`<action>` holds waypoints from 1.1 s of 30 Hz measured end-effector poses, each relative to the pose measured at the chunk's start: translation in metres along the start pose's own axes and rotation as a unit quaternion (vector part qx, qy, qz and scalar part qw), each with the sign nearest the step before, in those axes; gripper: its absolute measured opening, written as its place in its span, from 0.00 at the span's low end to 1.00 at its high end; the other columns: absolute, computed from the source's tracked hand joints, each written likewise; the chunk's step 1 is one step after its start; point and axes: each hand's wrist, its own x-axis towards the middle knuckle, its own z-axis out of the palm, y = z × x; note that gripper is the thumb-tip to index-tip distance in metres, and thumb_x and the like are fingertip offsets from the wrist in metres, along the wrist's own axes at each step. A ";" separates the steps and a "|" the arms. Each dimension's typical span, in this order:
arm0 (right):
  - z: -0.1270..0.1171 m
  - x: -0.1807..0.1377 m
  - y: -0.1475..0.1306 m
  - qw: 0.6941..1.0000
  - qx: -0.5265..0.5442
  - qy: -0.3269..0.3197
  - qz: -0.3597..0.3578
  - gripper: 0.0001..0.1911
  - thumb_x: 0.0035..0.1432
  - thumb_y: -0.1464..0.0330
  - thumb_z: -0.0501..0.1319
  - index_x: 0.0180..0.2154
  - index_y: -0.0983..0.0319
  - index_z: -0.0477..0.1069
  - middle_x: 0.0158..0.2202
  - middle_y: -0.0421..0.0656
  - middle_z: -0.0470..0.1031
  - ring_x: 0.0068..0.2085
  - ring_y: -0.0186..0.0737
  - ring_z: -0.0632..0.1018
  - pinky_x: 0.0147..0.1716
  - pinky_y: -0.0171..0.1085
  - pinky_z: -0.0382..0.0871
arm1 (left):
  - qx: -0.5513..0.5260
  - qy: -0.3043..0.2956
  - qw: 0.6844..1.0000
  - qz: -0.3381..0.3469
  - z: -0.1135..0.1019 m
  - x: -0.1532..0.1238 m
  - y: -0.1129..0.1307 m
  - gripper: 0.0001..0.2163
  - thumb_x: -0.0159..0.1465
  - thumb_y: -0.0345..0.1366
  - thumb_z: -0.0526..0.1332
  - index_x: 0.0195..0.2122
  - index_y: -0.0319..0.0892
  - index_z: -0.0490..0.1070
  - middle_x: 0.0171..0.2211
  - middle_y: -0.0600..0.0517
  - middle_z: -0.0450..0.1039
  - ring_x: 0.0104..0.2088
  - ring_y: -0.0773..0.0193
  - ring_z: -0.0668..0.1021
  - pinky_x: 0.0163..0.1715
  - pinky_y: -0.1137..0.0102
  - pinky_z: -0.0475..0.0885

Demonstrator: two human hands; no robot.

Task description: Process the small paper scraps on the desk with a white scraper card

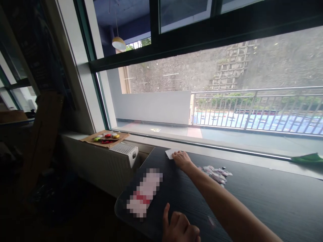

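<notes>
Your right hand (pixel 181 159) bends over a flat white piece (pixel 169 154), grip unclear; your left hand (pixel 180 228) half-curls, palm hidden; cardboard (pixel 88 139) bears colourful items (pixel 108 135).

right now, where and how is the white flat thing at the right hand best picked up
Probably by the edge nearest the person, with the right hand coming in low from the right. The white flat thing lies flat on the dark table, so a pinch at an edge should suit it better than a full grasp. Its right end is hidden.
</notes>
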 end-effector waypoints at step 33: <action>0.042 -0.005 0.099 0.739 0.649 0.055 0.174 0.15 0.64 0.64 0.60 0.51 0.62 0.70 0.51 0.47 0.73 0.46 0.43 0.77 0.44 0.47 0.74 | 0.029 0.035 0.999 0.008 -0.006 0.014 0.009 0.25 0.71 0.40 0.44 0.18 0.45 0.65 0.17 0.57 0.60 0.22 0.67 0.67 0.63 0.65 0.51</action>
